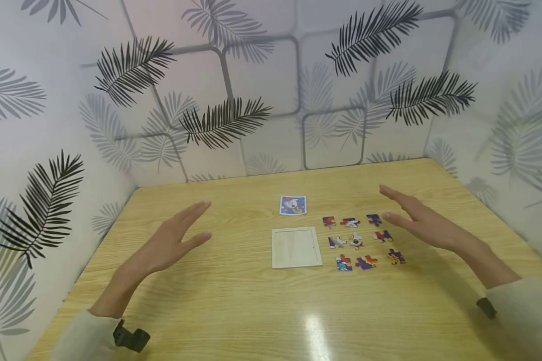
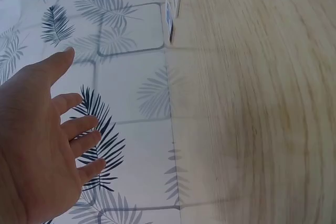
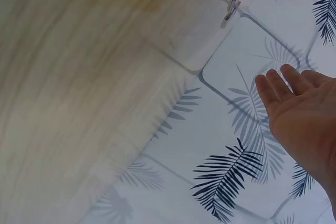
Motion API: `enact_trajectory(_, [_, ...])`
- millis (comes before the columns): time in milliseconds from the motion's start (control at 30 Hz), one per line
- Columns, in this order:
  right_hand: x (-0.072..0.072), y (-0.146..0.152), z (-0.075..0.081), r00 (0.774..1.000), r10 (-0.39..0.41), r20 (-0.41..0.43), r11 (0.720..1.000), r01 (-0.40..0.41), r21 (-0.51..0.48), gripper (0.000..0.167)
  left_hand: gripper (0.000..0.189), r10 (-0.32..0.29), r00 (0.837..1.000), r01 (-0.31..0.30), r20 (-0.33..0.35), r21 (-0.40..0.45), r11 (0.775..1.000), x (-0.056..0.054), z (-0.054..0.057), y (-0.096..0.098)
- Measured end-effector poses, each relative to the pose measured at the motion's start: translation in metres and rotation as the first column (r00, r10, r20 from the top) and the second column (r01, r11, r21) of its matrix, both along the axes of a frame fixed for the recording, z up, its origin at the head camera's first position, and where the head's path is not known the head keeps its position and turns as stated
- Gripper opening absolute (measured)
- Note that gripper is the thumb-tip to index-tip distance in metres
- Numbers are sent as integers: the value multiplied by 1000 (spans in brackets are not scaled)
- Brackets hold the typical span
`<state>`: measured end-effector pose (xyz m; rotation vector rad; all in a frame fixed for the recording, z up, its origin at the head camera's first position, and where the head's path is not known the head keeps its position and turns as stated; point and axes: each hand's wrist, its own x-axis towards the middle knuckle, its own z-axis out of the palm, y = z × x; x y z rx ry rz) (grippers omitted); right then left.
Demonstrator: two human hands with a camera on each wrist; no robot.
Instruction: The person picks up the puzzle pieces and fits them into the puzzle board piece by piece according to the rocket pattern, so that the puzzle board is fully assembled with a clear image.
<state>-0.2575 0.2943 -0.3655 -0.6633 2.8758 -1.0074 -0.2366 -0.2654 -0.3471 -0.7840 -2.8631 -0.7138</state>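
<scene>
Your left hand (image 1: 168,244) is up in the air over the left side of the table (image 1: 235,306), with its thumb spread away from its fingers and nothing in it. Your right hand (image 1: 426,223) is up on the right side, thumb spread too, holding nothing, near the puzzle pieces (image 1: 356,242). These nine bits lie in three rows, just right of the pale square tray (image 1: 295,248). A small picture card (image 1: 293,205) lies just past the tray's far side
</scene>
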Motion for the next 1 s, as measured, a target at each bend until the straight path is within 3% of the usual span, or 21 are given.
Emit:
enact_trajectory(233, [1, -6, -2, 1000, 8, 26, 999, -7, -41, 65, 68, 2, 993, -11, 115, 78, 997, 3, -3, 9])
enact_trajectory(533, [1, -11, -2, 997, 24, 80, 997, -18, -75, 65, 68, -23, 986, 4, 165, 114, 993, 0, -6, 26])
enact_trajectory(1000, [-7, -19, 3, 995, 63, 81, 994, -55, -93, 63, 79, -85, 976, 49, 200, 176, 983, -7, -6, 53])
